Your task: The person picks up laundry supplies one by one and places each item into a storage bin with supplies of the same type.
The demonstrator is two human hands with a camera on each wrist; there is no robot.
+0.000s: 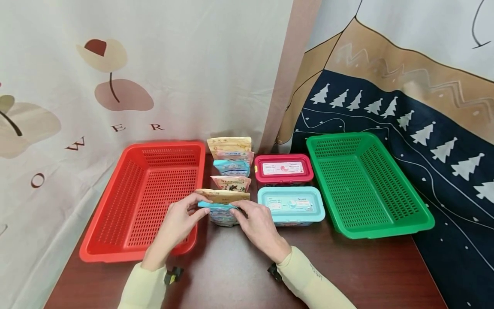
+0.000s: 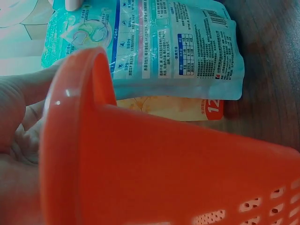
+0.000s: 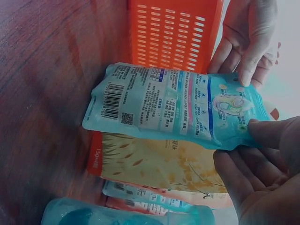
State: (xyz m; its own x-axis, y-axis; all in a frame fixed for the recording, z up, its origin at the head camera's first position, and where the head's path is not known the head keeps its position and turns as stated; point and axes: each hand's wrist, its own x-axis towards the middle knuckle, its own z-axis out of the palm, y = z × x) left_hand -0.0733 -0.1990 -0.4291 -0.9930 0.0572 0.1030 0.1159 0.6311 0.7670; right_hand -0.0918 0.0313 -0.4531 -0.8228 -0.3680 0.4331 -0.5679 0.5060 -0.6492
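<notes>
Both hands pinch the top edge of a blue pouch, the front one in a row of upright pouches. My left hand holds its left corner, thumb on the near face. The right hand grips the other corner, thumb in front and fingers behind, as the right wrist view shows. Printed text, a table and a barcode cover the near face of the blue pouch. Right behind it stands a tan pouch. Further back are a pink pouch, another blue pouch and more pouches.
A red basket stands left of the pouches; its rim blocks part of the left wrist view. Right of the row sit a crimson-lidded box and a light-blue-lidded box. Beyond them is a green basket. Curtains hang behind the table.
</notes>
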